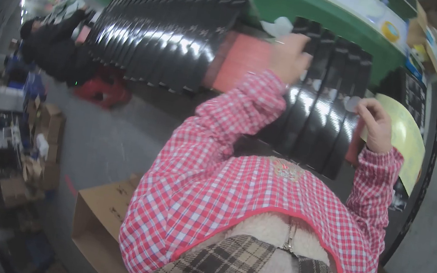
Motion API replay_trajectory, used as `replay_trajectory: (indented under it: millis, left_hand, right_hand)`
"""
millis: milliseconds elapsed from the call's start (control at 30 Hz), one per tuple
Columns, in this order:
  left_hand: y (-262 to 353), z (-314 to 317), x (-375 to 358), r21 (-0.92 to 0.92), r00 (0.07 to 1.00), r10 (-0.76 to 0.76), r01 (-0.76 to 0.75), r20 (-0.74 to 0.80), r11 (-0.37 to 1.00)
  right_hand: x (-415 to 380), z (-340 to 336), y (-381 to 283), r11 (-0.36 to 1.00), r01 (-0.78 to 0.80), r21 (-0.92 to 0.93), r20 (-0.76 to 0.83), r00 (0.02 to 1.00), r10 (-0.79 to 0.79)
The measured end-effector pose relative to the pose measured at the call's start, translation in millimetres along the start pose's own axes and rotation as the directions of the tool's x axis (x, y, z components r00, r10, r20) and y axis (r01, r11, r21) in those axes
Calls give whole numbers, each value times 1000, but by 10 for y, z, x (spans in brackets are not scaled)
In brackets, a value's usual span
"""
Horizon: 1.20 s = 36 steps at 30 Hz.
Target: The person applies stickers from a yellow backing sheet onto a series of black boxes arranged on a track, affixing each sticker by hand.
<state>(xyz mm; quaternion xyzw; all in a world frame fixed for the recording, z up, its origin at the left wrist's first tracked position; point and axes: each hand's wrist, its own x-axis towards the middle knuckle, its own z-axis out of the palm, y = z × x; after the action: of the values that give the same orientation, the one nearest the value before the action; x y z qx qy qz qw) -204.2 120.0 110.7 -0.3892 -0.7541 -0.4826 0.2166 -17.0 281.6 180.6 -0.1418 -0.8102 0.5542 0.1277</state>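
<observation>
My right hand (375,126) pinches a small round translucent sticker (352,104) at the right end of a row of glossy black boxes (323,107). Over the left end of that row is my left hand (288,57), its fingers curled; I cannot tell what they hold. A white piece of paper (277,27) shows right beside its fingers. Small pale round spots mark several of the black boxes. Just left of my left hand lies a flat red surface (241,63). A pale yellow sheet (409,141) lies behind my right hand.
A longer row of black boxes (160,33) stands to the left on the green table (308,5). Beyond it a person in dark clothes (61,46) is at the table, near a red stool (103,88). An open cardboard box (103,215) stands on the floor by me.
</observation>
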Motion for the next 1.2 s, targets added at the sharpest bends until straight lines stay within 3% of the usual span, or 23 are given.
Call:
replay_trajectory:
  millis: [33, 67, 100, 200, 300, 500, 733, 900, 1000, 1200]
  left_hand:
    - [-231, -375, -51, 297, 985, -174, 160, 21, 941]
    - [-448, -741, -94, 563, 940, -341, 285, -5, 776]
    - [-665, -1032, -195, 676, 904, -425, 337, -40, 655]
    - [-1244, -1608, -566, 824, 807, -583, 395, -99, 407]
    - [-1400, -1776, -619, 940, 716, -697, 209, 41, 270]
    - [-1732, -1556, -560, 950, 700, -703, 121, 124, 289]
    - [-1728, -1422, -621, 845, 708, -687, 261, 161, 467]
    - [-1445, -1636, -724, 740, 616, -759, 405, 213, 536]
    - [-1217, -1769, -757, 638, 448, -836, 552, 316, 537]
    - [-1192, -1705, -872, 552, 499, -782, 558, 373, 619]
  right_hand:
    - [119, 238, -47, 1000, 9, 5, 77, 997, -9]
    - [232, 467, -97, 1000, 17, 11, 147, 989, -18]
    - [320, 698, -145, 1000, 20, 12, 190, 982, -22]
    - [548, 1409, -236, 992, -94, 89, 313, 948, 62]
    - [839, 2081, -100, 943, -143, 302, 362, 932, 25]
    - [1253, 2817, 120, 950, -179, 257, 338, 937, 85]
    - [1403, 2869, 349, 925, -313, 217, 245, 934, 259]
    - [1498, 2887, 330, 914, -362, 185, 308, 904, 296]
    - [1504, 2927, 359, 881, -434, 191, 371, 863, 344]
    - [1482, 3044, 394, 805, -538, 250, 524, 774, 356]
